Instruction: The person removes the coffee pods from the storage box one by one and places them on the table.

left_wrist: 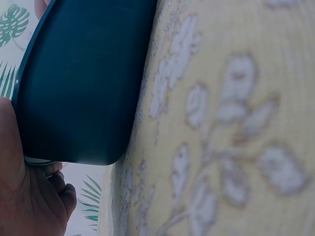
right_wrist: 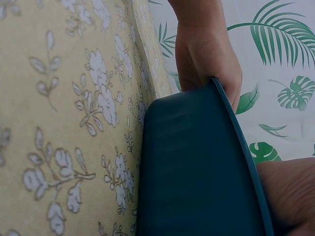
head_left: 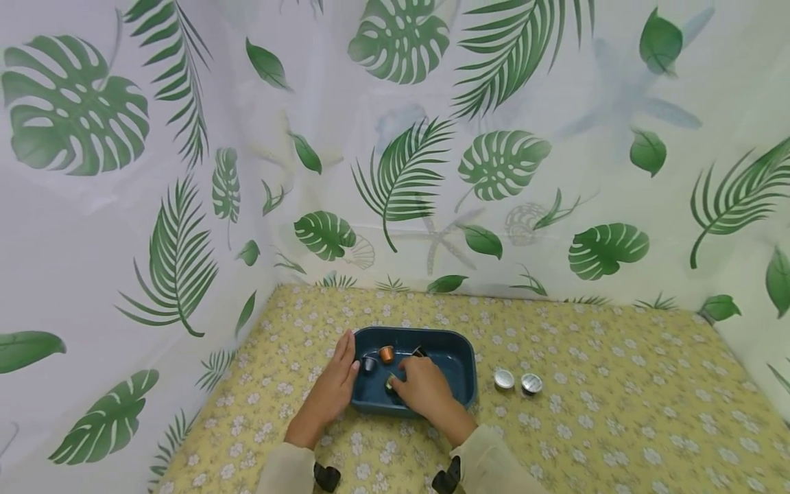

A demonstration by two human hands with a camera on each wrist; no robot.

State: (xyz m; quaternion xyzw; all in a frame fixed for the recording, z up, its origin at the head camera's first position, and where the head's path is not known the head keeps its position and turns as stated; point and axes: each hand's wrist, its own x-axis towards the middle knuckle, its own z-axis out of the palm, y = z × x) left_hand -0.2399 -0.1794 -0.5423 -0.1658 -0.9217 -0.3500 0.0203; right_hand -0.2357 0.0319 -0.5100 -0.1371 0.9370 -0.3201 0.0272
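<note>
Your left hand [head_left: 330,387] lay against the left wall of the dark blue tray [head_left: 464,384], fingers straight along the rim and thumb at its edge, bracing it rather than gripping. Inside the tray, toward the far left, a dark capsule [head_left: 369,364] sat just beside an orange capsule [head_left: 386,354]. Your right hand [head_left: 422,385] reached over the near rim into the tray, fingertips curled onto a small greenish capsule [head_left: 390,382] at the near left of the tray floor; it looked like a pinch, though the grip itself was partly hidden. To do this well, you would keep that left hand steady so the tray stayed put on the soft floral cloth [head_left: 617,412], and take the capsule by its sides, without knocking the two neighbours. On the right, outside the tray, two silver capsules [head_left: 517,381] stood near each other on the cloth.
</note>
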